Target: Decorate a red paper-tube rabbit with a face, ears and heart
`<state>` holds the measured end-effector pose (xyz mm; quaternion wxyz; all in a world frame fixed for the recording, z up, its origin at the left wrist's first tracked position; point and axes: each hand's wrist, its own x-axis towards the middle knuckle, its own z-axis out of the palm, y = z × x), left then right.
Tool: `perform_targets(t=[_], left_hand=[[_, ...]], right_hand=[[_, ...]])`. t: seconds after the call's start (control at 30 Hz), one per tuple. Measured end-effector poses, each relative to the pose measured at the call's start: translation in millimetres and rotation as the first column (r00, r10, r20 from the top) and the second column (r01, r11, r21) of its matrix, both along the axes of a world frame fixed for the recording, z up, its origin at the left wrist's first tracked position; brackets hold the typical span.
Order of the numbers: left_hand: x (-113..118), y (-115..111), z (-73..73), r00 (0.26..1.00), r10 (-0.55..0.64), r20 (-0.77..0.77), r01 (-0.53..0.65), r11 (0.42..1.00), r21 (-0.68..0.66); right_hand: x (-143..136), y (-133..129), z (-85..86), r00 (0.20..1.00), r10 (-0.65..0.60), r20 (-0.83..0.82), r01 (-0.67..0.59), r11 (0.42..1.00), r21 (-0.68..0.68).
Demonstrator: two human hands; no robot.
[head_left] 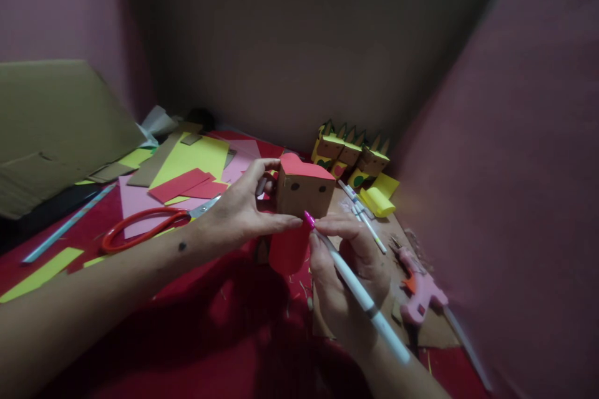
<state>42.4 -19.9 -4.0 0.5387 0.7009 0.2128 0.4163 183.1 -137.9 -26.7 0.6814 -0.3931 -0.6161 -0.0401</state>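
My left hand [248,206] grips a small cardboard figure by the side of its boxy head [305,194]. Two dark eye spots mark the front of the head, and red paper covers its top. Below it hangs a red paper body [289,252]. My right hand [349,262] is closed round a white marker pen [358,290]. The pen's magenta tip touches or nearly touches the lower edge of the head, close to my left thumb; I cannot tell which.
Orange-handled scissors [145,224], yellow paper [194,159] and red paper pieces [187,184] lie to the left. Several similar cardboard figures [353,153] stand at the back. White markers [365,218] and a pink glue gun [421,290] lie to the right. A cardboard sheet [60,131] leans at far left.
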Motion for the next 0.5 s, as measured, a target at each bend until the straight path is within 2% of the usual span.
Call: perform_targets(t=[0.5], left_hand=[[0.6, -2.1, 0.4, 1.000, -0.016, 0.015, 0.016, 1.000, -0.001]], right_hand=[[-0.2, -0.2, 2.4, 1.000, 0.018, 0.000, -0.018, 1.000, -0.013]])
